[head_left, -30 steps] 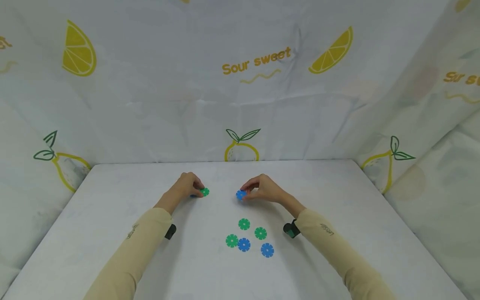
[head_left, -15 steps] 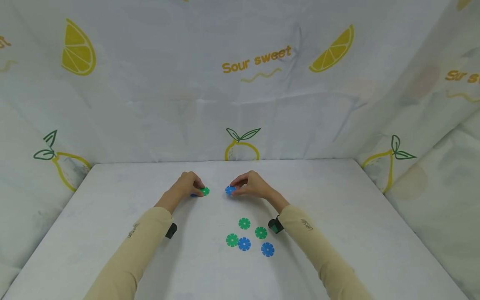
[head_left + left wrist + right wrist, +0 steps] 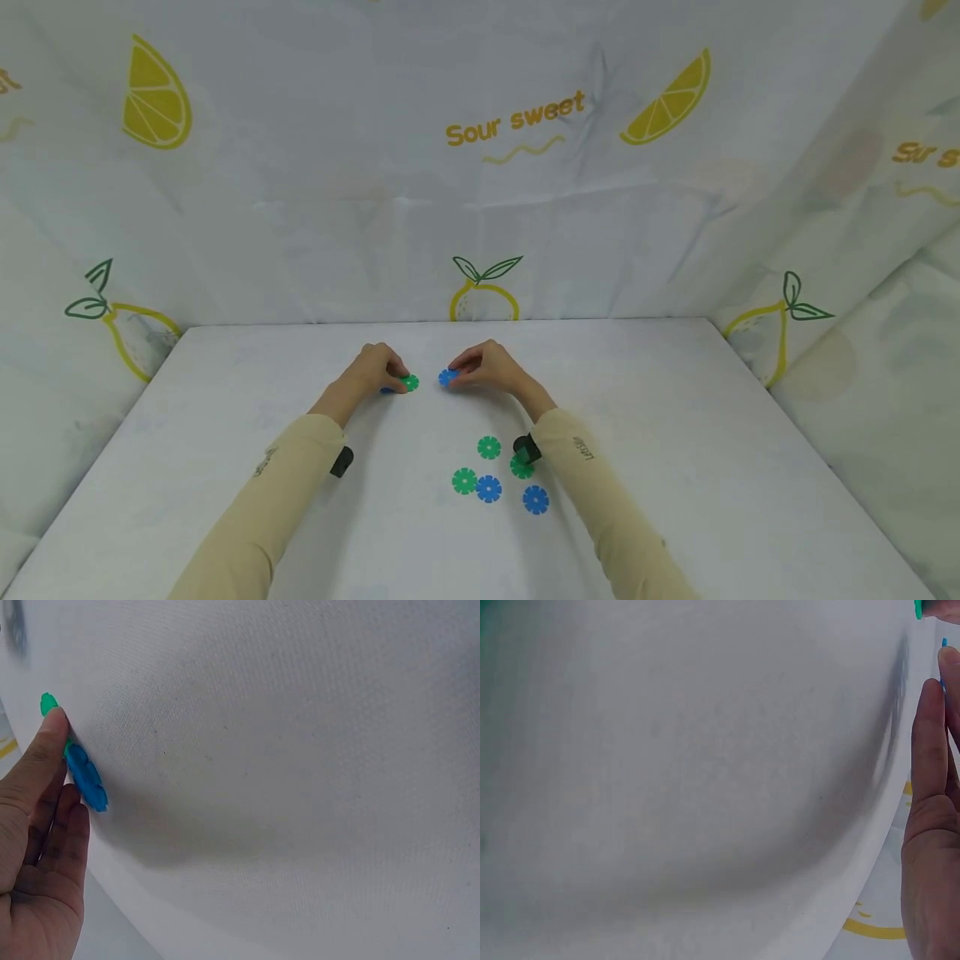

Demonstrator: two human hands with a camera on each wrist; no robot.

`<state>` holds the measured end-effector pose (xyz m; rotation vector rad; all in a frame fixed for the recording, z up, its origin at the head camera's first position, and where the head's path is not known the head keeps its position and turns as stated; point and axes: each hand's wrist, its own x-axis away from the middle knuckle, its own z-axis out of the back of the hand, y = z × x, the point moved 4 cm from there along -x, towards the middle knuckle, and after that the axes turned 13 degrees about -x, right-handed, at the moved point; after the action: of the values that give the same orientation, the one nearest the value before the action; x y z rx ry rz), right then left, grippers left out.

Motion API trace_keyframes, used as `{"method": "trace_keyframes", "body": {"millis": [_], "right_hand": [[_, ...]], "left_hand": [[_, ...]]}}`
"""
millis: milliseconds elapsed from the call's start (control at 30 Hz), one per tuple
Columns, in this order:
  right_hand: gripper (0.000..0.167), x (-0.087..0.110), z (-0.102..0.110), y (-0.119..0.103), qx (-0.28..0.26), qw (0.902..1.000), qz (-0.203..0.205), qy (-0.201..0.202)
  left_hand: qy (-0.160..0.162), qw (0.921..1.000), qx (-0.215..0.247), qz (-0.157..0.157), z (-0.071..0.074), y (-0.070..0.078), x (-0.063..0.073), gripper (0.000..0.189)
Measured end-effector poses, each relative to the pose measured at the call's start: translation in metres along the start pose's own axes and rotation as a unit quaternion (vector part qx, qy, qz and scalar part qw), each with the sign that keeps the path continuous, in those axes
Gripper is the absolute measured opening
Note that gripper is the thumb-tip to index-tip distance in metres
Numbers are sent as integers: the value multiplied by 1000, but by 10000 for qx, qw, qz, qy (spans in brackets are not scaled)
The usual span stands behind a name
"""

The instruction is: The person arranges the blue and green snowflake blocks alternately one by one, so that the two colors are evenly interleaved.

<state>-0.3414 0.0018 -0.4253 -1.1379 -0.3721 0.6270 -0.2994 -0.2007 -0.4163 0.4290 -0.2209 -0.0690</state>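
In the head view my left hand point(image 3: 372, 369) pinches a green notched disc point(image 3: 410, 382) between thumb and fingers. A blue notched disc point(image 3: 86, 778) joins on behind it, as the left wrist view shows, making a short chain. Across a small gap, my right hand point(image 3: 487, 367) pinches another blue notched disc point(image 3: 447, 377) at its edge, facing the green one. The right wrist view catches only a sliver of that blue disc, mostly covered by the fingers point(image 3: 931, 742).
Nearer the body lie loose flat discs on the white table point(image 3: 225, 467): green ones point(image 3: 489, 447) and blue ones point(image 3: 536, 500). The right wrist camera point(image 3: 527, 449) overlaps one green disc in the head view. A lemon-printed cloth point(image 3: 337, 167) hangs behind the table.
My right hand has moved left with its blue disc, narrowing the gap to the green disc. The left hand and the loose discs have stayed in place.
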Motion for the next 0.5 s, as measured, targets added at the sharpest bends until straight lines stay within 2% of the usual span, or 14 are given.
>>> {"method": "trace_keyframes", "body": {"millis": [233, 500], "right_hand": [[24, 0, -9, 0, 19, 9996, -276, 98], [23, -8, -28, -8, -27, 9994, -316, 168]], "left_hand": [[-17, 10000, -23, -48, 0, 4, -1, 20], [39, 9997, -164, -181, 0, 0, -1, 21]]}}
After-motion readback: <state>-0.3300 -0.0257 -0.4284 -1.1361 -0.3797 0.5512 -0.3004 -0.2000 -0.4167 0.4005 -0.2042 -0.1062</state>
